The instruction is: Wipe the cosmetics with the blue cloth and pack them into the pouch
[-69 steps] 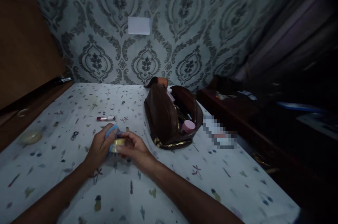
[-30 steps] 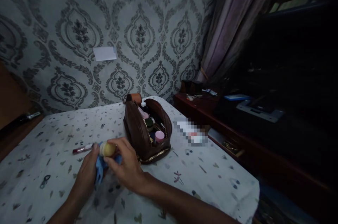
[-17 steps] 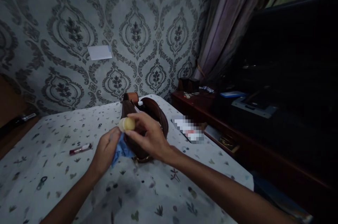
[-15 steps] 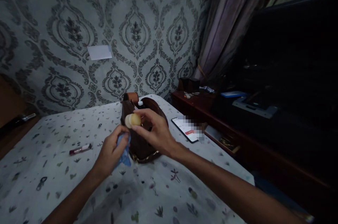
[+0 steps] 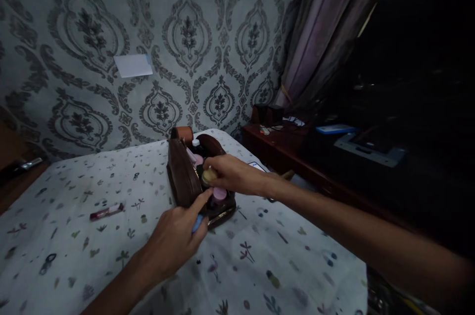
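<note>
A brown bag [image 5: 181,171] stands unzipped on the bed sheet, with small cosmetic containers inside. My right hand [image 5: 235,174] reaches into its opening, fingers closed around a small yellowish jar [image 5: 209,176]. My left hand [image 5: 174,238] is at the bag's near side. Its index finger points into the opening beside a pink-lidded jar [image 5: 219,194], while the other fingers are curled on a blue cloth [image 5: 197,223], mostly hidden by the hand. A white-capped dark bottle [image 5: 196,144] and another pink item [image 5: 198,159] show farther back in the bag.
A reddish lip gloss tube [image 5: 107,212] lies on the patterned sheet [image 5: 122,255] to the left. Right of the bag, a phone [image 5: 257,166] is partly hidden by my forearm. A dark wooden desk [image 5: 267,142] borders the bed; an orange-brown round object [image 5: 182,132] sits behind the bag.
My right hand has lowered the yellowish jar from above the bag into its opening. My left hand has moved right to the bag's near edge with the cloth, index finger now extended.
</note>
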Available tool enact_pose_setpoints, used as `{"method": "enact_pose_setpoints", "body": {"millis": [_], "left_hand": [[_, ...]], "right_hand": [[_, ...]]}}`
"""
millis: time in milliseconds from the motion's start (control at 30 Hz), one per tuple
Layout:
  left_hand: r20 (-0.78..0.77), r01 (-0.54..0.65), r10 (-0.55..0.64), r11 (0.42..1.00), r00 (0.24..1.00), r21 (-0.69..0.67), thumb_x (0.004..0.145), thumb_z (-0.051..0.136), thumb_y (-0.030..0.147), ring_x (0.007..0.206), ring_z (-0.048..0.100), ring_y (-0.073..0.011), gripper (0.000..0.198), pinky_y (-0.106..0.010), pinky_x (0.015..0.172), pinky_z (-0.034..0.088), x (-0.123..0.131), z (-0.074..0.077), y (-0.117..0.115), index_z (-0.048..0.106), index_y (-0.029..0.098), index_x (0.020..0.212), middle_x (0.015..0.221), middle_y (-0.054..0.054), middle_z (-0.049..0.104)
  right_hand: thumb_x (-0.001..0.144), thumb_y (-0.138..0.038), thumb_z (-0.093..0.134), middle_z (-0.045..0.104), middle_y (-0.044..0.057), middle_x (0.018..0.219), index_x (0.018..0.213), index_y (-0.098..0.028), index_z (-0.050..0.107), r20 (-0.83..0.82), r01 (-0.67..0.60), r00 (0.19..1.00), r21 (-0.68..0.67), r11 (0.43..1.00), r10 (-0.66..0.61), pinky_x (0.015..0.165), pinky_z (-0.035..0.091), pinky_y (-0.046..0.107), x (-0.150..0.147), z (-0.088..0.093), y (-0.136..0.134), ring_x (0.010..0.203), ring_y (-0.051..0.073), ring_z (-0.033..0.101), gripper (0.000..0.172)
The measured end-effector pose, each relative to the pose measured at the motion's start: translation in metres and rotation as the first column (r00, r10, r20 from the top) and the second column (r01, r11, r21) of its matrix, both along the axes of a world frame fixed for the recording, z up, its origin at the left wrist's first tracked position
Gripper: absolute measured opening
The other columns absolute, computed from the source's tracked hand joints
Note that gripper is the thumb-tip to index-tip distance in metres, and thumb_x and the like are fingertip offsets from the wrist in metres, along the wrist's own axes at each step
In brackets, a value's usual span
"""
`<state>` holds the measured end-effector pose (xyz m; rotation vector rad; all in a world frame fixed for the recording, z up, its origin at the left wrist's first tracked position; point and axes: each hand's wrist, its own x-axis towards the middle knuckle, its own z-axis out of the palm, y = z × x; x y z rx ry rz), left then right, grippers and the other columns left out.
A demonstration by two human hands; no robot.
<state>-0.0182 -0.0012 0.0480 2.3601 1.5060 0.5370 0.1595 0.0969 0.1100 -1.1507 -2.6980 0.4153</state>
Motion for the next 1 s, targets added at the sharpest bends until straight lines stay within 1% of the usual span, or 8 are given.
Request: {"method": "enact_pose_setpoints", "body": {"millis": [67,167,267,333,567,667,833,1000], "left_hand": [[0.032,0.014,-0.013,1.000,0.999,-0.019,0.095,0.035,0.033,0.044,0.047,-0.0145,0.054,-0.022,0.047,0.028,-0.005,0.000,-0.001,0.047,0.023,0.147,0.052,0.005,0.046],[0.053,0.034,-0.032,0.999,0.998,-0.033,0.096,0.036,0.035,0.044,0.049,-0.0145,0.049,-0.022,0.048,0.032,-0.006,-0.003,-0.004,0.054,0.024,0.141,0.053,0.004,0.051],[0.047,0.073,-0.072,0.997,0.996,-0.032,0.095,0.040,0.034,0.048,0.056,-0.0155,0.046,-0.023,0.051,0.039,-0.003,-0.010,-0.007,0.057,0.025,0.137,0.059,0.001,0.060],[0.044,0.088,-0.087,0.995,0.995,-0.037,0.096,0.040,0.033,0.051,0.060,-0.0162,0.048,-0.023,0.053,0.042,-0.002,-0.015,-0.008,0.055,0.024,0.140,0.063,-0.001,0.066],[0.064,0.109,-0.106,0.993,0.992,-0.054,0.097,0.042,0.034,0.050,0.061,-0.0147,0.050,-0.022,0.052,0.048,-0.004,-0.023,-0.011,0.050,0.027,0.145,0.070,-0.002,0.072],[0.087,0.110,-0.105,0.992,0.991,-0.056,0.096,0.044,0.033,0.051,0.062,-0.0151,0.050,-0.023,0.053,0.051,-0.003,-0.023,-0.013,0.051,0.027,0.145,0.070,-0.002,0.072],[0.103,0.125,-0.119,0.991,0.988,-0.047,0.097,0.043,0.033,0.046,0.061,-0.0141,0.050,-0.022,0.052,0.052,-0.001,-0.026,-0.013,0.048,0.028,0.147,0.064,0.000,0.070],[0.089,0.131,-0.124,0.989,0.988,-0.073,0.099,0.042,0.035,0.058,0.071,-0.0160,0.052,-0.024,0.058,0.057,-0.002,-0.030,-0.013,0.042,0.030,0.150,0.083,-0.002,0.078]], "right_hand": [[0.085,-0.014,0.058,0.065,0.003,0.077,0.090,-0.014,0.068,0.104,-0.009,0.994,-0.012,1.000,0.010,0.059,0.033,0.022,-0.003,0.008,0.002,0.068,0.013,0.054,0.011],[0.084,-0.013,0.058,0.067,0.005,0.079,0.092,-0.013,0.070,0.192,-0.042,0.980,-0.016,0.999,0.044,0.059,0.033,0.022,-0.007,0.015,0.008,0.068,0.013,0.055,0.014],[0.083,-0.014,0.060,0.068,0.005,0.079,0.093,-0.013,0.072,0.261,-0.079,0.962,-0.029,0.997,0.083,0.059,0.034,0.022,-0.009,0.015,0.016,0.067,0.013,0.055,0.016],[0.083,-0.014,0.060,0.068,0.004,0.076,0.090,-0.013,0.073,0.294,-0.100,0.950,-0.038,0.994,0.107,0.058,0.034,0.022,-0.010,0.013,0.021,0.064,0.013,0.054,0.015],[0.080,-0.016,0.064,0.071,0.005,0.079,0.091,-0.013,0.072,0.298,-0.219,0.932,0.004,0.976,0.208,0.057,0.034,0.024,-0.010,0.009,0.028,0.065,0.014,0.058,0.014],[0.083,-0.018,0.063,0.073,0.007,0.085,0.098,-0.013,0.072,0.306,-0.217,0.931,0.021,0.976,0.200,0.058,0.036,0.025,-0.009,0.008,0.027,0.069,0.016,0.062,0.017],[0.082,-0.016,0.068,0.074,0.008,0.095,0.107,-0.014,0.071,0.357,-0.228,0.910,0.013,0.973,0.209,0.064,0.040,0.025,-0.011,0.010,0.027,0.079,0.018,0.067,0.026],[0.082,-0.016,0.070,0.073,0.008,0.087,0.102,-0.010,0.073,0.385,-0.248,0.894,0.000,0.969,0.229,0.062,0.038,0.026,-0.011,0.016,0.027,0.075,0.017,0.064,0.021]]}}
